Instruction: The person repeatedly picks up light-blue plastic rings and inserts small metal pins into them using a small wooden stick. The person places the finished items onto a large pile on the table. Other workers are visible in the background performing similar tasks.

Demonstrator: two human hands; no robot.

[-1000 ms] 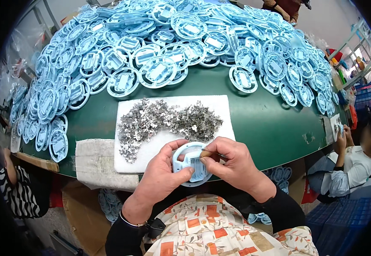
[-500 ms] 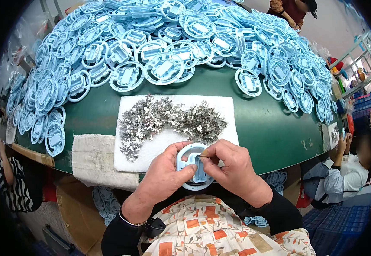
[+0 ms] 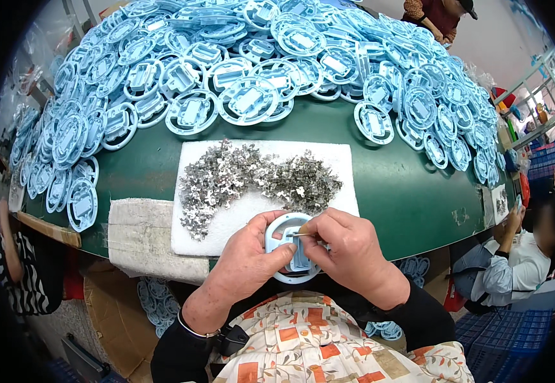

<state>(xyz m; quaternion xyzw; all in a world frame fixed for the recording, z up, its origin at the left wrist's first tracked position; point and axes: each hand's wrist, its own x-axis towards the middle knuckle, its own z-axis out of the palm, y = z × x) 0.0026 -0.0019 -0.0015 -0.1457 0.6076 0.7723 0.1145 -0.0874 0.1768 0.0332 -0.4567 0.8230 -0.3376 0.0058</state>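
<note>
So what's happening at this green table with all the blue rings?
A person holds one round light-blue plastic ring part in the left hand at the table's near edge, while the right hand pinches a small silvery metal clip against its middle. Just beyond lies a white pad carrying a heap of similar metal clips. A large pile of the same blue parts covers the far side of the green table.

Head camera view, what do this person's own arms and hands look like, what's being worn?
Both hands are bare, no gloves. The left hand has a thin dark band at its wrist, and the right hand shows none. Black long sleeves cover both forearms, above a patchwork-print apron in orange, cream and beige.
</note>
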